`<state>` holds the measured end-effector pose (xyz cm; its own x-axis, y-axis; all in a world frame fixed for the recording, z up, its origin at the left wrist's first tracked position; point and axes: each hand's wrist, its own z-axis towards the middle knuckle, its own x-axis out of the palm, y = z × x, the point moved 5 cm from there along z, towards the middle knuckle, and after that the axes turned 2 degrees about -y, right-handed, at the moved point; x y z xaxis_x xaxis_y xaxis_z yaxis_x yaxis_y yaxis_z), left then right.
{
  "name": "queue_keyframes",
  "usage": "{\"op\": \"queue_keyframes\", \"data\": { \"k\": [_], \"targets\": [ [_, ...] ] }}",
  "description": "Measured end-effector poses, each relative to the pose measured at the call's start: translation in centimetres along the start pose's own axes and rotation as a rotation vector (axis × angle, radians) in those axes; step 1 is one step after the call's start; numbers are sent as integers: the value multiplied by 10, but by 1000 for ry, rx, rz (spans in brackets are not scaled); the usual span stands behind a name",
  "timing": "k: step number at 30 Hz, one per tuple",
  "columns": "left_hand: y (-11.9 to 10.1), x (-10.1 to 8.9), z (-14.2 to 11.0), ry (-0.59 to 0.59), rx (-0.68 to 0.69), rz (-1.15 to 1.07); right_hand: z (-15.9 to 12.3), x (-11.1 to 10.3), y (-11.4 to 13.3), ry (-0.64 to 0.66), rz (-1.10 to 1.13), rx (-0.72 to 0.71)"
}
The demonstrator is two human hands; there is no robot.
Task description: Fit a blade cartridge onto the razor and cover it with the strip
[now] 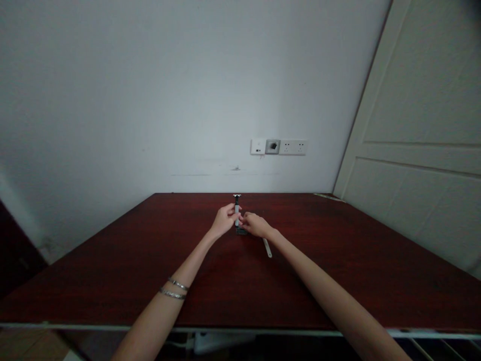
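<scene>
Leftmost, over the dark red-brown table [108,271], two silvery bracelets [173,291] are worn on the left forearm. Next, a slim razor-like tool [236,208] is gripped between the thumb and fingers of the left hand [223,221], at the middle of the view; its T-shaped head is pointed toward the wall, and its pale grey handle is partly covered by fingertips. Just below the handle, a small dark item [241,231] with pale marks is seen, too small to be identified. The fingers of the right hand [256,224] are curled near the handle's lower end; whether anything is pinched by them cannot be made out. Beneath that hand, a narrow pale strip [267,248] is partly hidden. Farther right, wall sockets [293,147] are mounted, then a pale panelled door [417,150] is seen.
</scene>
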<state>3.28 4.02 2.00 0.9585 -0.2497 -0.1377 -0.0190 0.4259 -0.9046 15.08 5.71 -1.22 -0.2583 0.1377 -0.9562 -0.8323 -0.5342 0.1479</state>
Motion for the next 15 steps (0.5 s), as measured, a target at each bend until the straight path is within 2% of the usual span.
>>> {"op": "queue_keyframes", "data": {
  "k": [5,15],
  "targets": [
    [1,-1,0,-9,-7,8,1,4,-1,-1,12,-2],
    [5,1,-1,13,-26,16,-2,3,2,-3,13,90]
  ]
}}
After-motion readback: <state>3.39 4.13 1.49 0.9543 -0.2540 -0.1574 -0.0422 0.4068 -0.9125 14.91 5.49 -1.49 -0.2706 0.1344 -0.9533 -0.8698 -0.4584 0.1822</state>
